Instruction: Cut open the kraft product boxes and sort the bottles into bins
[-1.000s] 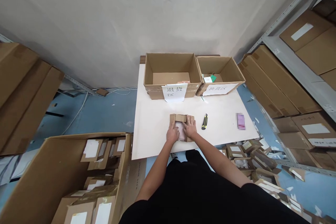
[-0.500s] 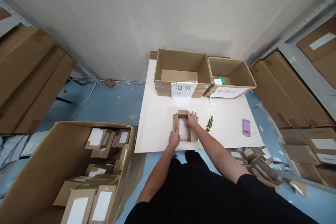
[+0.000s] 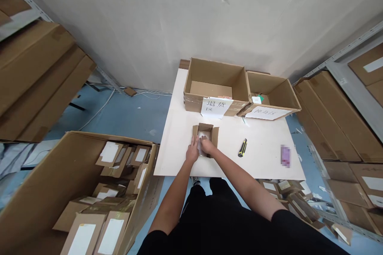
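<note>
On the white table in front of me stands a small open cardboard box point(image 3: 214, 137), its flaps folded outward. Something pale, possibly in clear wrapping, lies inside; its kind cannot be made out. My left hand point(image 3: 192, 152) grips the box's left wall. Inside the box, my right hand point(image 3: 207, 146) has its fingers bent down at the pale contents, and the fingertips are partly hidden. A yellow and black utility knife point(image 3: 242, 148) lies on the table to the right of the box.
Two larger open cartons with handwritten paper signs, a left one point(image 3: 191, 105) and a right one point(image 3: 295, 95), stand at the table's back. A purple blurred item point(image 3: 285, 156) lies at right. A big carton point(image 3: 32, 191) of parcels stands left. Shelves of boxes flank both sides.
My right hand has moved from the box's far right corner down into the box. My left hand stays on the left side. The view has shifted slightly.
</note>
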### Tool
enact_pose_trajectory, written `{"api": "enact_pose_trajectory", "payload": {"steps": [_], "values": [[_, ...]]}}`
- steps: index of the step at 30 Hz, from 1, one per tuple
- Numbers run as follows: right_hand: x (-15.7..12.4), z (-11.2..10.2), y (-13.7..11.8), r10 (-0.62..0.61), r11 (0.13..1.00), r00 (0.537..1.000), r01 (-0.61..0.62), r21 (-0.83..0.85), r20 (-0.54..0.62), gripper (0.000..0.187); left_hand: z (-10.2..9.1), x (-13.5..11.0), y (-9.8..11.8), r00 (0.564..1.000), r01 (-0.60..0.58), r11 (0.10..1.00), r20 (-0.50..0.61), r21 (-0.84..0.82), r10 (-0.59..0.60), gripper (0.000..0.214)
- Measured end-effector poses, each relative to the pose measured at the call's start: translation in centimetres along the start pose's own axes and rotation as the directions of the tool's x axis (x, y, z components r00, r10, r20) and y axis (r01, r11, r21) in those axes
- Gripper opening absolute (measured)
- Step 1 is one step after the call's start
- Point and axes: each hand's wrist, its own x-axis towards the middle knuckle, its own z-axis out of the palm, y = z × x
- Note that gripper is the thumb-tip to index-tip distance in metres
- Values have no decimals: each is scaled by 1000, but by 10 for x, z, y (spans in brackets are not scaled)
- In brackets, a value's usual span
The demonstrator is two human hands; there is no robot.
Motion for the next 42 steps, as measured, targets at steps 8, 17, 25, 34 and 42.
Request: {"api": "enact_pose_trajectory", "payload": {"steps": [8,17,25,34,42], "values": [[37,26,6,282,956,926,-251,-150,250,107,14,1,-2,999,35,999,7,-40,-35,96],[25,24,5,265,956,956,-245,-159,123,97,8,0,5,996,75,996,45,-43,-73,96],[33,15,1,270,954,958,-252,-160,99,81,12,0,2,997,65,998,38,-18,-64,104],[5,2,-17,107,987,993,-112,-112,-52,44,5,0,0,997,69,998,45,-12,-68,93],[-57,-94,1,-159,987,966,158,-19,-204,45,-12,0,-5,998,38,998,43,58,-40,98]]}}
